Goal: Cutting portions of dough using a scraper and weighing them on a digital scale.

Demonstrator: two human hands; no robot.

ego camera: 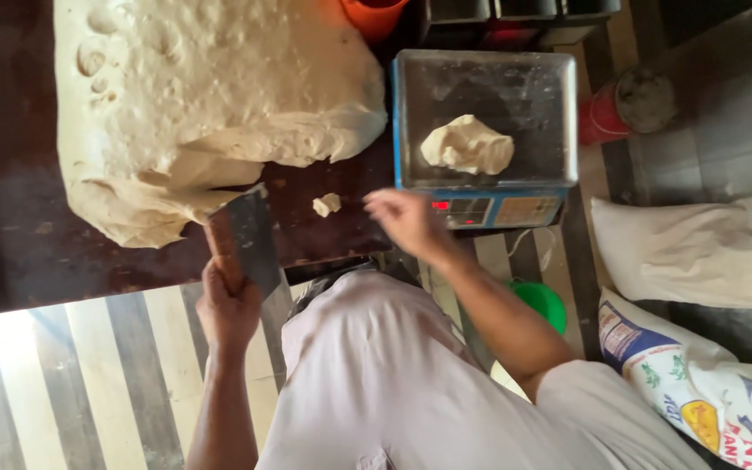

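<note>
Left hand (230, 309): I see it closed round the handle of a flat dark metal dough cutter (244, 237), blade resting by the big pale, bubbly dough mass (211, 104) on the dark wooden table (19, 244).
Right hand (406, 219): open, fingers loose, holding nothing, hovering just in front of the blue digital scale (485, 204).
Done: one soft cream dough lump (467, 145) sits on the scale tray.
Left, I judge: most dough uncut; small scrap (326, 204) lies betw. cutter & scale.

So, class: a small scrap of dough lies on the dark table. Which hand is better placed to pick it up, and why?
Probably the right hand: it hovers empty and open beside the dough scrap, near the scale. The left hand is gripping the scraper blade.
</note>
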